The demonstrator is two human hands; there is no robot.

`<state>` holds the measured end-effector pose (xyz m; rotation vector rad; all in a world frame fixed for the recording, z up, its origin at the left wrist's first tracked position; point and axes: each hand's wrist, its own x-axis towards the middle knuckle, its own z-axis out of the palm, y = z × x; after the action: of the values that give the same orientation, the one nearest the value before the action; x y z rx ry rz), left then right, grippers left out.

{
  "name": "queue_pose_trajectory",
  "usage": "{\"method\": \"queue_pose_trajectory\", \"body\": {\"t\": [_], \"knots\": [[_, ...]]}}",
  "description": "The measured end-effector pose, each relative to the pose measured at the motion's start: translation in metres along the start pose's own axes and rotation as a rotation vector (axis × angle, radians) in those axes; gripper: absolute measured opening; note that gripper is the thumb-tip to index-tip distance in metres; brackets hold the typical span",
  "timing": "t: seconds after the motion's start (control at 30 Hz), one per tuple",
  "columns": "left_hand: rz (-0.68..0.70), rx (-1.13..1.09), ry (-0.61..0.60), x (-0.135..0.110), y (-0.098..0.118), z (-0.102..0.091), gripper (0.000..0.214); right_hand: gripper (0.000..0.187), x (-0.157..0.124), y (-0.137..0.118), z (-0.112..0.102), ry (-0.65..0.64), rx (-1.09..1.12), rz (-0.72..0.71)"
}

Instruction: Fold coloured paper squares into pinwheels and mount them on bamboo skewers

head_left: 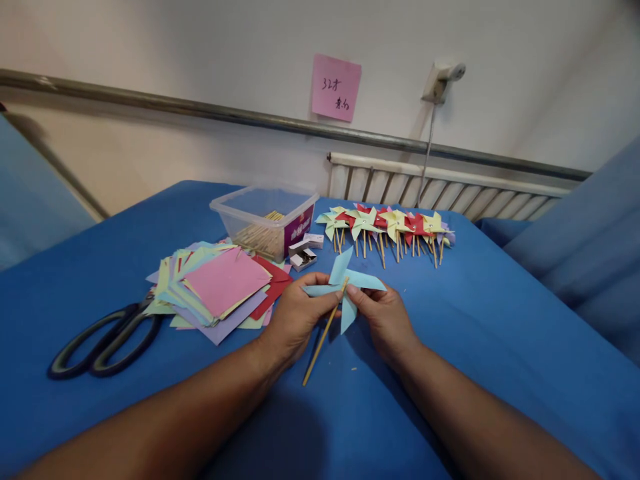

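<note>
Between my two hands is a light blue paper pinwheel [341, 265], its back turned toward me. A thin wooden stick [320, 343] lies against its middle and slants down to the left. My left hand [294, 313] is closed on the pinwheel and the stick's upper end, thumb near the centre. My right hand [383, 317] pinches the pinwheel from the right, its thumb close to the stick's tip. The fingers behind the paper are mostly hidden.
Left of my hands lie stacked coloured paper squares [227, 277] and big black-handled scissors [113, 337]. Behind them stand a clear plastic box [235, 210] of sticks and a small open box [303, 257] of fasteners. Finished-looking pinwheels [395, 223] lie in a row at the back right.
</note>
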<state>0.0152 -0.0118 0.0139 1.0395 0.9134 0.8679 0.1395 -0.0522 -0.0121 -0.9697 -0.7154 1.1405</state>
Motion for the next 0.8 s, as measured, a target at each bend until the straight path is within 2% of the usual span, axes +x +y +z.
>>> {"method": "queue_pose_trajectory", "body": {"t": [0.27, 0.4, 0.8], "knots": [[0.030, 0.056, 0.053, -0.0014, 0.0002, 0.0002, 0.029, 0.028, 0.0001, 0.0021, -0.0042, 0.043, -0.018, -0.014], [0.034, 0.067, 0.023, 0.0000, -0.0037, -0.0004, 0.030, 0.029, -0.0006, 0.0019, -0.0056, 0.033, -0.038, -0.018], [0.028, 0.106, 0.034, -0.0011, -0.0044, 0.0004, 0.031, 0.025, -0.0008, -0.0053, -0.0074, 0.036, -0.116, -0.013]]}}
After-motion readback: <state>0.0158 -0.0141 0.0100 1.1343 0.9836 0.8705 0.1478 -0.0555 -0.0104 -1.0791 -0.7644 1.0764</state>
